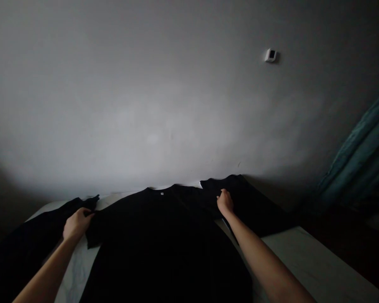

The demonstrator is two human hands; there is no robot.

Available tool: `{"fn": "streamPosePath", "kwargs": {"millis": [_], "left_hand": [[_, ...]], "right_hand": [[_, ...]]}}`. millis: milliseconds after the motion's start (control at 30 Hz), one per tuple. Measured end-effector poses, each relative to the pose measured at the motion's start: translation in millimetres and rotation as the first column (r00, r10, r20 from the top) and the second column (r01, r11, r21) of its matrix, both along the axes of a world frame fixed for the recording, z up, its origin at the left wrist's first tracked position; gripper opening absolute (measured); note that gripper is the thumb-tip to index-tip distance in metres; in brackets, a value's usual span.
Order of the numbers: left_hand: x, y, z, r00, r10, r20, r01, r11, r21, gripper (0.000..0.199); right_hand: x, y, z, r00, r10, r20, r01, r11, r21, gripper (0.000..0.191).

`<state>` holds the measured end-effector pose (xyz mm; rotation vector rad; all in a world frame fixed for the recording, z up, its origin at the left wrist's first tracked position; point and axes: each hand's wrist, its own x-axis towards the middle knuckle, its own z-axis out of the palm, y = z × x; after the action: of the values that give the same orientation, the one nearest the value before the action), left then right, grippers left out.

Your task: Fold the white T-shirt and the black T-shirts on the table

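Observation:
A black T-shirt (pixel 164 235) lies spread out in front of me, neckline toward the wall, with a small pale label (pixel 162 193) inside the collar. At its left sleeve, my left hand (pixel 77 223) is closed, thumb and fingers pinching the sleeve's upper edge. My right hand (pixel 225 203) is closed at the other sleeve, its fingers curled on the dark cloth. Beyond that hand lies another black cloth (pixel 255 206), partly merged in the dark with the shirt. The shirt's lower part runs out of view at the bottom.
The shirt rests on a pale marbled table (pixel 316 256), pushed near a grey wall (pixel 164 105). More dark cloth (pixel 28 240) covers the table's left end. A small white device (pixel 270 55) is fixed on the wall. At the right hangs a teal curtain (pixel 360 147).

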<state>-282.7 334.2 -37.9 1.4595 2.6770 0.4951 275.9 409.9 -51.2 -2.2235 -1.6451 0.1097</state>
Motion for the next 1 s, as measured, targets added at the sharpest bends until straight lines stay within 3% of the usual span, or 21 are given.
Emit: {"fn": "streamPosePath", "kwargs": {"millis": [100,200,300,367,433,500,600,667,800,900,1000], "left_hand": [[13,-5,5.1,0.998,0.001,-0.067,-0.001,1.000,0.006,0.038],[45,-1,2.6,0.971,-0.038,-0.236,0.058,0.995,0.077,0.042],[98,17,-9.9,0.881,-0.245,-0.406,0.302,0.950,0.082,0.045],[137,34,-25.4,0.819,-0.394,-0.417,0.447,0.894,0.033,0.046],[169,50,-45.3,0.785,-0.476,-0.397,0.518,0.855,0.001,0.049],[185,63,-65.3,0.754,-0.545,-0.367,0.575,0.817,-0.033,0.054],[178,78,-85.2,0.706,-0.627,-0.330,0.646,0.761,-0.064,0.059],[161,85,-88.9,0.695,-0.642,-0.323,0.660,0.748,-0.067,0.058],[138,97,-81.6,0.750,-0.584,-0.311,0.604,0.796,-0.038,0.054],[138,103,-75.4,0.806,-0.502,-0.312,0.536,0.844,0.028,0.053],[141,106,-75.5,0.818,-0.483,-0.312,0.518,0.854,0.037,0.055]], "right_hand": [[-4,1,7.2,0.994,-0.102,0.026,0.102,0.995,0.002,0.030],[-25,1,12.9,0.995,-0.064,0.074,0.061,0.997,0.040,0.037],[-69,3,7.6,0.980,0.160,0.117,-0.166,0.985,0.044,0.046],[-104,6,-3.2,0.933,0.340,0.116,-0.342,0.940,-0.006,0.047],[-135,11,-16.8,0.883,0.460,0.092,-0.456,0.888,-0.065,0.049],[-154,19,-28.9,0.849,0.525,0.062,-0.517,0.849,-0.105,0.054],[-158,35,-38.5,0.832,0.554,0.011,-0.547,0.825,-0.140,0.062],[-153,49,-39.8,0.841,0.541,-0.007,-0.536,0.830,-0.154,0.063],[-146,68,-40.7,0.862,0.508,0.006,-0.502,0.853,-0.141,0.062],[-148,72,-44.1,0.869,0.494,0.017,-0.492,0.867,-0.080,0.062],[-149,71,-46.7,0.874,0.486,0.010,-0.485,0.873,-0.056,0.062]]}}
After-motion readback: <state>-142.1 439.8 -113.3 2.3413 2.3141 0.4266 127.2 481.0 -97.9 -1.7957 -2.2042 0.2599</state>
